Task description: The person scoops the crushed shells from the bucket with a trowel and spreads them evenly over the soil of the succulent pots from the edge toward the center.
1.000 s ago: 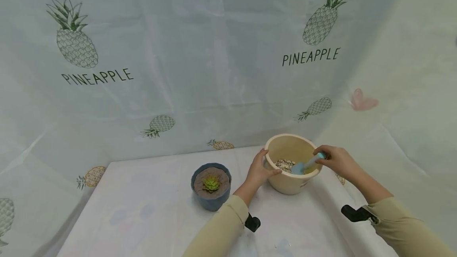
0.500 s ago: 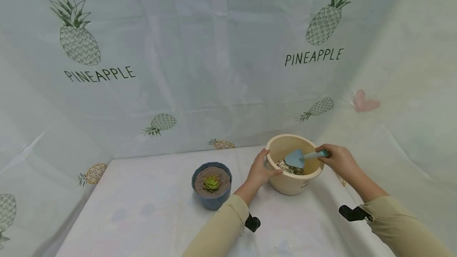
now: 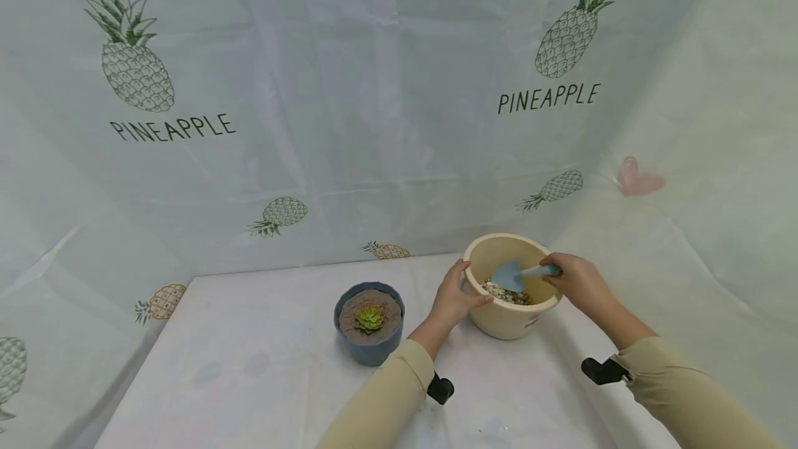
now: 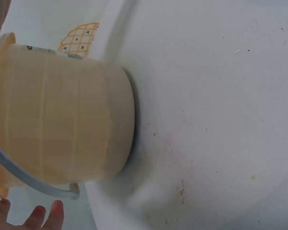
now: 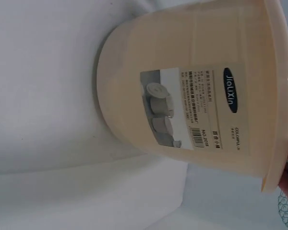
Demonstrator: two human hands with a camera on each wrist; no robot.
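A cream plastic bucket [image 3: 501, 324] stands at the back right of the table, with pale and brown gravel [image 3: 508, 294] on its bottom. My left hand [image 3: 451, 300] holds the bucket's rim on its left side, thumb toward the front. The left wrist view shows fingertips [image 4: 55, 215] beside the bucket's grey handle [image 4: 33, 181]. Over the right rim, my right hand [image 3: 580, 281] grips the light blue handle of a small shovel [image 3: 508, 276]. The shovel's blade is inside the bucket, just above or against the gravel; I cannot tell which.
Left of the bucket stands a blue pot [image 3: 369, 352] with a green succulent [image 3: 369, 318] in brown soil. Small crumbs lie on the white table cover [image 3: 249, 366] near the front. A pineapple-print cloth [image 3: 386, 123] hangs close behind the bucket.
The shovel's blade has come up from the gravel at the front and turned toward the back left inside the bucket. My left hand and the bucket have stayed in place.
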